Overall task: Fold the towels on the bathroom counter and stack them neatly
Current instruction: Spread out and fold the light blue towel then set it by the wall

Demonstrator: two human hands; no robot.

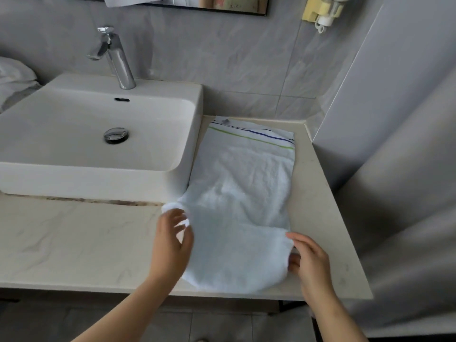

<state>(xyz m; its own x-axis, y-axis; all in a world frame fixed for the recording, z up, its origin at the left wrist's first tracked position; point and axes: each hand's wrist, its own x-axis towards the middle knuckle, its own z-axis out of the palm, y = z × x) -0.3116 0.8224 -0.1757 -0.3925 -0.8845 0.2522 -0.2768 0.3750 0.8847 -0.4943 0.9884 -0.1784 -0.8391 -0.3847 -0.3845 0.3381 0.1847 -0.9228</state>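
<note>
A pale blue towel (241,193) with green and dark blue stripes at its far end lies lengthwise on the beige counter (74,243), to the right of the sink. My left hand (172,240) pinches the towel's near left corner, which is lifted and curled. On the near right edge, my right hand (308,260) grips the cloth between thumb and fingers. The near part of the towel is bunched and rounded between my hands. More white towels (14,77) lie heaped at the far left, partly out of view.
A white basin (98,174) with a chrome faucet (116,58) takes up the left of the counter. Grey tiled walls close in behind and on the right. A yellow and white wall fitting (323,11) hangs above. The counter's front edge runs just beneath my hands.
</note>
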